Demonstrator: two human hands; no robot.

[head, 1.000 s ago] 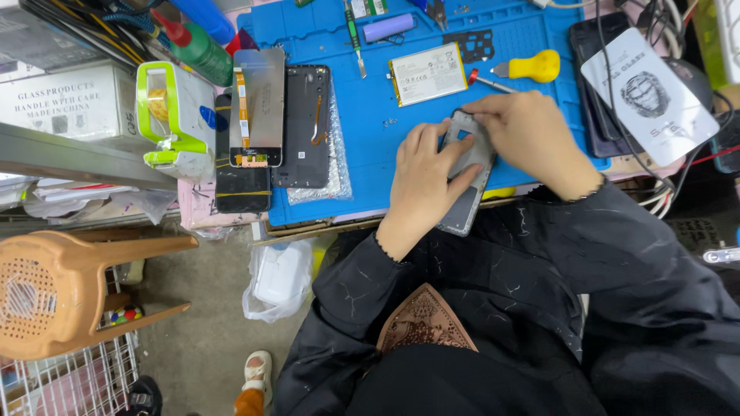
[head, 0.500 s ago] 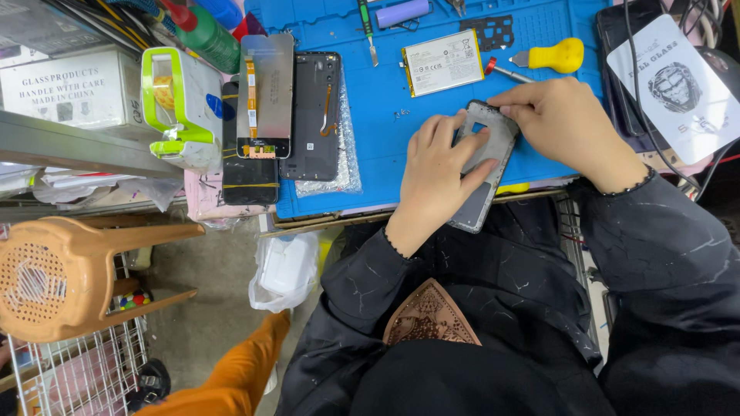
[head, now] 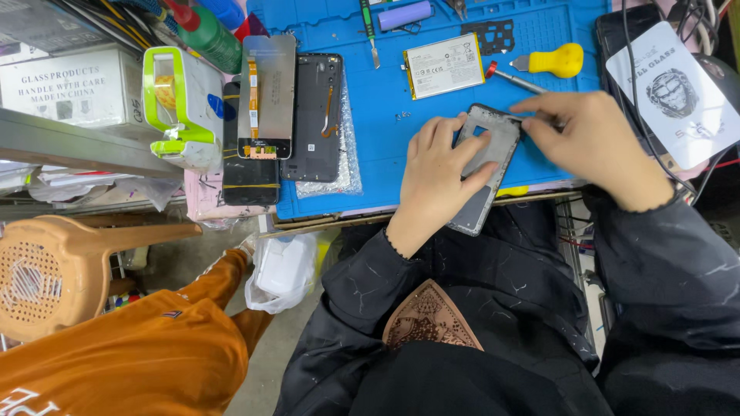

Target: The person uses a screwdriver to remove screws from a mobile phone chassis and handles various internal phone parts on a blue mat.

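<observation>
Pinching grey slab-shaped phone frame, left hand clasping, right hand fingertips nipping its corner

A grey phone frame, stripped of its screen and battery, lies tilted across the near edge of a blue work mat, its lower end overhanging. The left hand grips its long side, fingers spread over its face; the right hand pinches its upper corner beside the rectangular camera cut-out.
</observation>
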